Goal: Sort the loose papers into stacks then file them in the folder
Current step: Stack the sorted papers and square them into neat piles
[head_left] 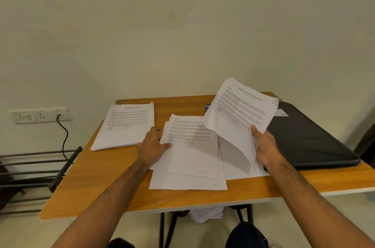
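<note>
Scanning from the left edge: wall socket strip (pixel 40 115) at 9 o'clock with a dark cable (pixel 64 138) plugged in and hanging down, and a black metal rack (pixel 40 168) just beside the table's left edge. Wooden table (pixel 113 184) shows bare surface along its near edge, at its left corner and between the stacks at the far side.

Sorted stack (pixel 124 126) lies at 10 o'clock, squared up, its left corner close to the table's left edge. Header line on its top sheet is too small to read.

Left hand (pixel 151 145) rests on the table between that stack and the loose papers (pixel 188 154), thumb and fingers pinching the left edge of the top loose sheet. Loose papers are fanned unevenly at centre, lower sheets reaching toward the near edge. Footer text at their lower right corners is illegible.

Small blue object (pixel 207 106) sits at 12 o'clock near the far edge; I cannot tell what it is.

Right hand (pixel 265 147) grips a lifted sheaf (pixel 241 109) by its lower corner, thumb on top, pages tilted up off the table. Heading reads partly as "Internship Documentation"; body text unreadable.

Black folder (pixel 310 138) lies flat and closed at 3 o'clock, its right corner overhanging the table's right edge, a small white label with a red mark (pixel 282 113) near its far corner.
</note>
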Action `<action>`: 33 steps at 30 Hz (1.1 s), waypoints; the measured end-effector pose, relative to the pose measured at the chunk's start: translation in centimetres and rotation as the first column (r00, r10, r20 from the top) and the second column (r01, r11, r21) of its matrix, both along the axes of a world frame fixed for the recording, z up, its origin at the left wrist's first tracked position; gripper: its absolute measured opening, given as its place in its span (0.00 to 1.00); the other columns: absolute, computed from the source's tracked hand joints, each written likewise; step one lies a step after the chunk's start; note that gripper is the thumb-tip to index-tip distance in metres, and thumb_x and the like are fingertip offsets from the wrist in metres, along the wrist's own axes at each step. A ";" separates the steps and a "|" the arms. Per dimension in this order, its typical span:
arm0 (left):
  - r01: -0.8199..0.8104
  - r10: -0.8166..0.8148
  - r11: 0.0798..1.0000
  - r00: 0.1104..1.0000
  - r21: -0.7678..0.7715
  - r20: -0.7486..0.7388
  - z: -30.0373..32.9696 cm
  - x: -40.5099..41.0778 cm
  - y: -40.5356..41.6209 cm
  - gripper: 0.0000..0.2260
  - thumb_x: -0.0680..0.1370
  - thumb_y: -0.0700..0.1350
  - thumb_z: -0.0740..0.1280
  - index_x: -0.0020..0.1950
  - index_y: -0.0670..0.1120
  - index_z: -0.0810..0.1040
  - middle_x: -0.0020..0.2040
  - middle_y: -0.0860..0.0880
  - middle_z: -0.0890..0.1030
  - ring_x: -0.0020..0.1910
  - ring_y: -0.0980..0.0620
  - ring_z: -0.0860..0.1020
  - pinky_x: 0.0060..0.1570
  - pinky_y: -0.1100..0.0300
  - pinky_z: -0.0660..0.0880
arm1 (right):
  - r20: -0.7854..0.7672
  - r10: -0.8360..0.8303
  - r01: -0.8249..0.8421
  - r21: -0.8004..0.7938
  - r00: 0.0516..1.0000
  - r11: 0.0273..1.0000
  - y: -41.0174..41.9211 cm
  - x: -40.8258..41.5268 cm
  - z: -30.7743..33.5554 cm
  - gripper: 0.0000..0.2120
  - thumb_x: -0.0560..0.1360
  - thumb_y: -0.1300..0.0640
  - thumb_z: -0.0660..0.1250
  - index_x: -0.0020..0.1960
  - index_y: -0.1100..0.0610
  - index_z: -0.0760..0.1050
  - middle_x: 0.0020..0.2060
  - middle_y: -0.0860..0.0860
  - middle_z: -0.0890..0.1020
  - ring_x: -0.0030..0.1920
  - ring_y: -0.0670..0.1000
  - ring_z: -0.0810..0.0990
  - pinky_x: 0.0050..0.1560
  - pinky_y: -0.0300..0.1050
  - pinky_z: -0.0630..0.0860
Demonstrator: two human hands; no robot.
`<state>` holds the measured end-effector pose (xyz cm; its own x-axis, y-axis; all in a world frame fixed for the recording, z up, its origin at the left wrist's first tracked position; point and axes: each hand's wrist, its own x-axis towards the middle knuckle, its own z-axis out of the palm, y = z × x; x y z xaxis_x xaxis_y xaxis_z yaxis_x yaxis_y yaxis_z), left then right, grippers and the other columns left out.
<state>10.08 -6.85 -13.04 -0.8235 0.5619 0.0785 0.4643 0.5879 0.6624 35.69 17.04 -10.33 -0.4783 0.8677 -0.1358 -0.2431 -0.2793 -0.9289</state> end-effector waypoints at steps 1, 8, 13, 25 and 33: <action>0.001 -0.001 1.000 1.000 0.007 0.014 0.1 0.0 -0.1 0.32 0.72 0.56 0.76 0.69 0.52 0.64 0.67 0.50 0.76 0.62 0.47 0.78 0.61 0.43 0.76 | -0.005 0.001 -0.001 -0.005 1.000 1.000 0.0 -0.1 0.1 0.13 0.82 0.58 0.65 0.66 0.52 0.77 0.58 0.51 0.83 0.56 0.52 0.82 0.46 0.50 0.80; -0.019 0.018 0.999 0.999 0.027 0.041 1.4 -0.9 -0.8 0.22 0.78 0.43 0.71 0.69 0.48 0.68 0.64 0.47 0.78 0.59 0.43 0.81 0.55 0.48 0.80 | -0.085 -0.022 0.007 -0.174 0.996 0.985 0.8 0.0 0.4 0.06 0.81 0.54 0.66 0.58 0.52 0.78 0.50 0.54 0.84 0.50 0.55 0.85 0.38 0.50 0.83; -0.052 0.052 0.998 0.998 -0.017 -0.037 2.3 -2.3 -2.4 0.18 0.78 0.40 0.69 0.67 0.45 0.71 0.65 0.44 0.78 0.61 0.41 0.79 0.58 0.47 0.77 | -0.135 0.089 -0.127 -0.300 0.987 0.946 1.1 -0.2 -0.6 0.10 0.84 0.53 0.61 0.56 0.58 0.76 0.33 0.52 0.78 0.28 0.47 0.78 0.26 0.39 0.76; -0.083 0.081 0.996 0.995 -0.020 -0.051 1.3 -2.8 -2.3 0.26 0.75 0.42 0.73 0.70 0.47 0.66 0.68 0.44 0.73 0.63 0.41 0.76 0.59 0.43 0.78 | -0.520 0.425 -0.502 -0.008 0.741 0.865 5.2 -0.7 -4.9 0.20 0.81 0.51 0.67 0.65 0.65 0.74 0.55 0.64 0.82 0.54 0.61 0.84 0.60 0.55 0.80; -0.069 -0.002 0.985 0.912 -0.158 -0.410 2.5 0.1 0.6 0.19 0.78 0.49 0.69 0.69 0.50 0.72 0.68 0.46 0.72 0.68 0.44 0.69 0.66 0.40 0.65 | -0.544 0.387 -0.489 -0.050 0.744 0.871 3.6 -0.6 -4.5 0.22 0.80 0.47 0.68 0.66 0.63 0.75 0.54 0.61 0.83 0.54 0.57 0.85 0.58 0.49 0.80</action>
<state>10.21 -6.21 -10.54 -0.7582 0.5684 0.3194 0.6505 0.6925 0.3120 35.08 20.61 -14.87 -0.8422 0.5292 0.1033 -0.4665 -0.6193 -0.6315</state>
